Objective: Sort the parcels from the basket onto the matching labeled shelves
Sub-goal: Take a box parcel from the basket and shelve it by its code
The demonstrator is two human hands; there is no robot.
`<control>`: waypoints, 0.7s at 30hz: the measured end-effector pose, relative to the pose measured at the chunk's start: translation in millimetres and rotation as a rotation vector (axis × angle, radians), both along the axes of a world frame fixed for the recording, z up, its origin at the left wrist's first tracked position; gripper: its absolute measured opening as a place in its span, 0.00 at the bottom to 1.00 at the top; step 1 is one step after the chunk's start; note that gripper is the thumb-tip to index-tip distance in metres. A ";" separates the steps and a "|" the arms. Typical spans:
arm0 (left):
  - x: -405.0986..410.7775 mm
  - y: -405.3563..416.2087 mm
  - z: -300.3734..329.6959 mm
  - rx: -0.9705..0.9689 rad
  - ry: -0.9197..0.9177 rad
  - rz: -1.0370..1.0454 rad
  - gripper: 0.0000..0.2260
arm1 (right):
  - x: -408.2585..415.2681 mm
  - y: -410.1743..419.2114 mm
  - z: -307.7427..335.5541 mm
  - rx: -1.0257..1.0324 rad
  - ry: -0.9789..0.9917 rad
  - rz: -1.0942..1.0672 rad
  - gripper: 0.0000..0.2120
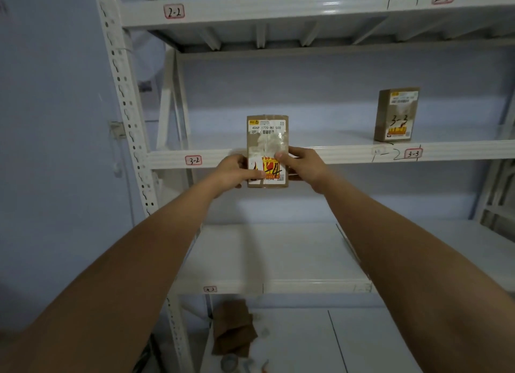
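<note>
Parcel [267, 152] stands upright between my two hands, long axis vertical, label toward me, in front of the 3-2 shelf edge [328, 153]. I have my left hand [237, 172] pinching its lower left edge and my right hand [302, 163] gripping the right side. Its scrawled mark looks like a 4-something, so I judge the match lies lower, near the shelf tagged 4-2 [209, 289]; another parcel [397, 114] sits far right.
</note>
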State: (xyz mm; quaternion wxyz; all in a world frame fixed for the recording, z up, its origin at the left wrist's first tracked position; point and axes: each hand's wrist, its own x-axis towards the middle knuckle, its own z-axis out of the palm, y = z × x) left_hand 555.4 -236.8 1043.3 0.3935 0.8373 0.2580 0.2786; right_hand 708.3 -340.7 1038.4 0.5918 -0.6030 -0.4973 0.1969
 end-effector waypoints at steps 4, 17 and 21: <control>14.8 14.4 -16.2 -0.031 0.019 -0.040 0.19 | 10.3 4.2 -16.4 -0.031 0.041 -0.028 0.17; 159.0 -38.6 -113.4 -0.121 0.127 -0.420 0.19 | 104.9 -101.4 -101.6 -0.200 0.143 -0.376 0.19; 223.3 -89.7 -118.5 -0.114 0.156 -0.529 0.17 | 151.5 -162.7 -110.5 -0.197 0.195 -0.468 0.19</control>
